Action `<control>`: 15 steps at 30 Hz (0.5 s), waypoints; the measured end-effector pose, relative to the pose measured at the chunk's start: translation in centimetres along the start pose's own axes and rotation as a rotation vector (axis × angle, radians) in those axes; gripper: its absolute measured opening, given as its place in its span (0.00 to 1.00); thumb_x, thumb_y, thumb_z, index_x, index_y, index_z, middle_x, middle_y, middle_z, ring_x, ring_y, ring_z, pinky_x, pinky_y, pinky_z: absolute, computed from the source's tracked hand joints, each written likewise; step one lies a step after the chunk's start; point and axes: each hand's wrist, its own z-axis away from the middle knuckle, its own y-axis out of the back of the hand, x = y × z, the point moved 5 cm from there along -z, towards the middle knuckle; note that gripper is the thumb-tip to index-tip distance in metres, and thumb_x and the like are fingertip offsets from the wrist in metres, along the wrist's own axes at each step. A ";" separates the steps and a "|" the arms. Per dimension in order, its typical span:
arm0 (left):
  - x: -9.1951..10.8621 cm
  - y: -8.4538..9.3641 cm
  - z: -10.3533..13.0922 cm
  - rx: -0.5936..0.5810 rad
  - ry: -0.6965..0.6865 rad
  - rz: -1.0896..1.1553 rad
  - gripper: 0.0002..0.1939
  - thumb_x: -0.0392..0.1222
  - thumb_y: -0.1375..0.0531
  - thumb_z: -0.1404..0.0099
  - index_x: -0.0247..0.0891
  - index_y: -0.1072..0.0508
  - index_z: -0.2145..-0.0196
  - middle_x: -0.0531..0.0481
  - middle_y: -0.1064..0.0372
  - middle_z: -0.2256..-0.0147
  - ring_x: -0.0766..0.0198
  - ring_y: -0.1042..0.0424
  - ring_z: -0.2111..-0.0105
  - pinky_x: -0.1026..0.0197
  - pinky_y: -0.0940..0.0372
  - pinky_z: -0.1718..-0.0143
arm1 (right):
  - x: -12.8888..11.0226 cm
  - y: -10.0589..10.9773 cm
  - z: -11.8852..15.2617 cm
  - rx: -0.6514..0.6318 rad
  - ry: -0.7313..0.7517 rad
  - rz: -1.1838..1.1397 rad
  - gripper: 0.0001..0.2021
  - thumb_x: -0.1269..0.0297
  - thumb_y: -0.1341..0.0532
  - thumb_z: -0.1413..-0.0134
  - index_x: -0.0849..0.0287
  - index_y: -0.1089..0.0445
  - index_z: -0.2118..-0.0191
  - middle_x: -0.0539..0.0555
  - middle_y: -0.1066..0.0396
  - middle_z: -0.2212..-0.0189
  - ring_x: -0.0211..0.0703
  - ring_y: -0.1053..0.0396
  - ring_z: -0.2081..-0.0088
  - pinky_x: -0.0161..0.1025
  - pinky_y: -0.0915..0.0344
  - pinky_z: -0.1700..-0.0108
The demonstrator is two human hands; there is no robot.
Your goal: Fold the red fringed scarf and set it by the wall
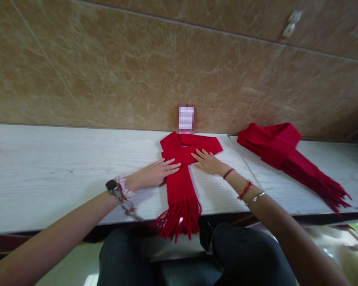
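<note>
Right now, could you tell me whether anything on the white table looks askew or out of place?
Mostly tidy. The red scarf under the left hand and right hand lies flat, but its fringe hangs over the table edge. The second scarf lies slanted across the seam, its fringe splayed loosely.

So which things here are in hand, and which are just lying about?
In hand:
red scarf, flat under the left hand and right hand; fringe over the table edge.

Lying about:
second red scarf, folded, at right.
</note>
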 end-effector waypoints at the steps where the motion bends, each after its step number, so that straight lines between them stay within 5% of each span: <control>1: 0.1 0.2 0.0 0.007 0.016 0.004 0.29 0.31 0.52 0.38 0.44 0.47 0.40 0.51 0.57 0.37 0.60 0.63 0.37 0.51 0.64 0.38 | -0.2 0.3 -0.1 0.012 -0.001 0.001 0.26 0.53 0.57 0.37 0.58 0.53 0.37 0.64 0.55 0.37 0.63 0.55 0.39 0.63 0.46 0.47; 5: 0.9 0.3 0.0 0.016 0.052 0.026 0.29 0.42 0.51 0.35 0.43 0.54 0.37 0.46 0.66 0.35 0.55 0.66 0.36 0.48 0.64 0.39 | -1.6 0.8 -0.4 0.110 0.068 -0.023 0.25 0.54 0.57 0.37 0.52 0.54 0.36 0.58 0.58 0.36 0.62 0.61 0.37 0.66 0.52 0.45; 9: 1.3 -0.1 1.0 -0.055 0.048 0.091 0.27 0.49 0.54 0.32 0.46 0.53 0.38 0.45 0.68 0.35 0.51 0.67 0.37 0.46 0.62 0.40 | -1.9 -0.1 -0.4 0.020 0.085 -0.088 0.25 0.54 0.58 0.36 0.49 0.57 0.36 0.55 0.58 0.36 0.64 0.60 0.38 0.68 0.52 0.46; 12: 0.7 0.4 1.6 -0.083 0.023 0.159 0.23 0.51 0.57 0.31 0.50 0.48 0.39 0.50 0.61 0.36 0.52 0.66 0.37 0.44 0.64 0.40 | -1.8 0.4 -0.7 -0.019 0.078 -0.121 0.24 0.55 0.58 0.36 0.48 0.56 0.36 0.56 0.57 0.36 0.63 0.59 0.38 0.67 0.50 0.46; 15: -1.0 1.3 0.9 -0.026 0.028 0.219 0.20 0.46 0.60 0.30 0.50 0.35 0.47 0.55 0.46 0.41 0.58 0.57 0.38 0.45 0.65 0.39 | -1.8 1.9 -1.9 0.096 0.069 -0.135 0.23 0.55 0.59 0.36 0.50 0.53 0.37 0.56 0.56 0.36 0.58 0.59 0.37 0.64 0.51 0.44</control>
